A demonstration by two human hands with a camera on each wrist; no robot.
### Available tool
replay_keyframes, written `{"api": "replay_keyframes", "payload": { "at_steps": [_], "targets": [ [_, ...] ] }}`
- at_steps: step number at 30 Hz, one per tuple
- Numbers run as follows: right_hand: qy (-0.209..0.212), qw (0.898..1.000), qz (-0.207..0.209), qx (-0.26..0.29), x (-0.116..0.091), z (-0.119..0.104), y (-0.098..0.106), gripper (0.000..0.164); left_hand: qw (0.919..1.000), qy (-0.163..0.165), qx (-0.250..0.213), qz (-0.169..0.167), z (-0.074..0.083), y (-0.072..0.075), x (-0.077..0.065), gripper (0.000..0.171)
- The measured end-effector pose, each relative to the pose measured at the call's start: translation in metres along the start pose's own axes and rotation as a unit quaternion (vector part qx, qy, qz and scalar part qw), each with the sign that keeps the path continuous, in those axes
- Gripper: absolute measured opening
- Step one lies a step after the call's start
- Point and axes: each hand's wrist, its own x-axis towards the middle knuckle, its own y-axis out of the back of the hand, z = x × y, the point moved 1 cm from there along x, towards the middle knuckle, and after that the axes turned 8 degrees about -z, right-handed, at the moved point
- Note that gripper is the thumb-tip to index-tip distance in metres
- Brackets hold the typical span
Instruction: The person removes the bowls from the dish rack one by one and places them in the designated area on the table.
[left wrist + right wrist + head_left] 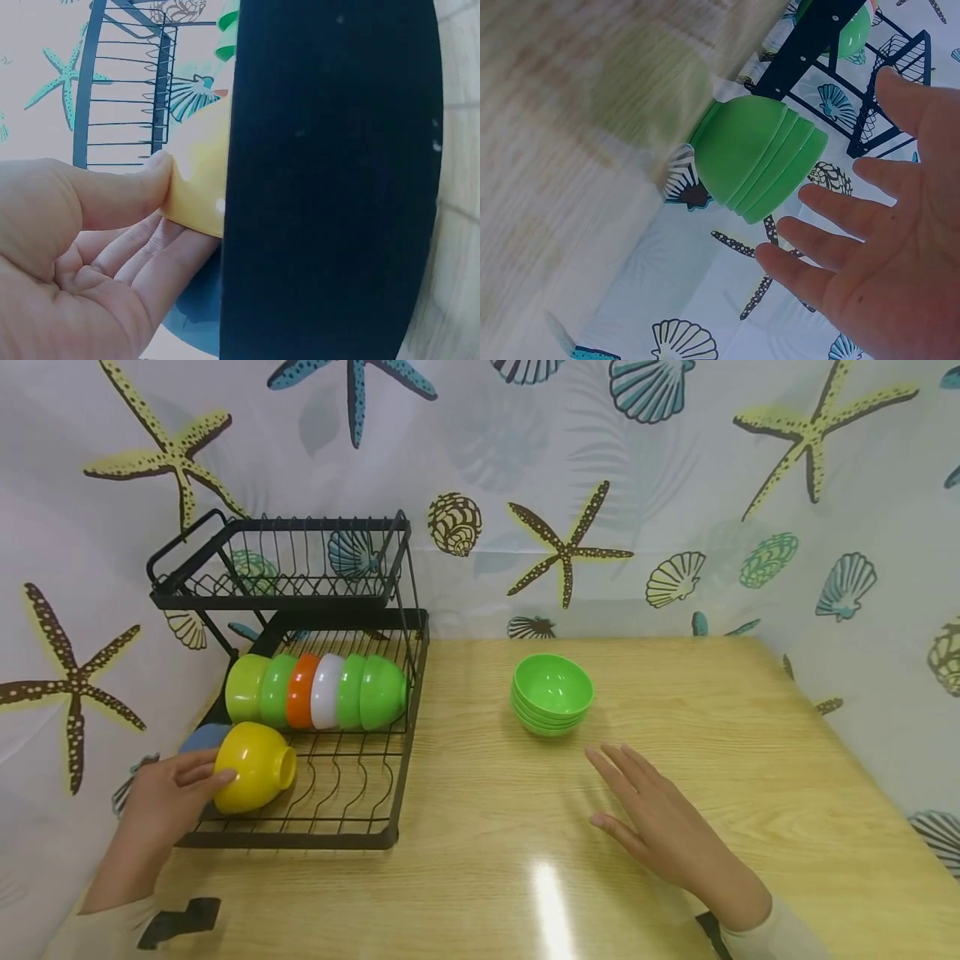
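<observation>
A yellow bowl [251, 770] stands on its side at the front left of the black dish rack, its foot facing right. My left hand [171, 789] pinches its rim, thumb on one side and fingers on the other, as the left wrist view also shows. Just behind it a blue bowl [204, 739] is partly hidden by the yellow one and the hand. My right hand [660, 822] hovers over the table with fingers extended and holds nothing. Beyond its fingertips sits a stack of green bowls [553, 689], nested upright on the table.
The two-tier dish rack [397, 777] takes up the table's left side, its upper basket [277, 602] overhanging the back. A row of yellow-green, green, orange and white bowls [326, 693] stands on edge in the lower tier. A patterned cloth [480, 585] hangs behind the wooden table [465, 877].
</observation>
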Motion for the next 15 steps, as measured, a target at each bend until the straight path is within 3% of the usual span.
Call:
{"api": "replay_keyframes", "payload": {
  "at_steps": [6,15],
  "targets": [
    [0.0,1.0,-0.008,0.002,0.0,0.001,-0.001,0.074,0.9998,-0.006,-0.016,0.01,0.004,-0.001,-0.001,0.063],
    [-0.007,1.0,-0.017,0.003,-0.001,0.0,-0.001,0.075,0.9995,-0.015,-0.028,-0.002,0.014,-0.007,-0.003,0.067]
  ]
}}
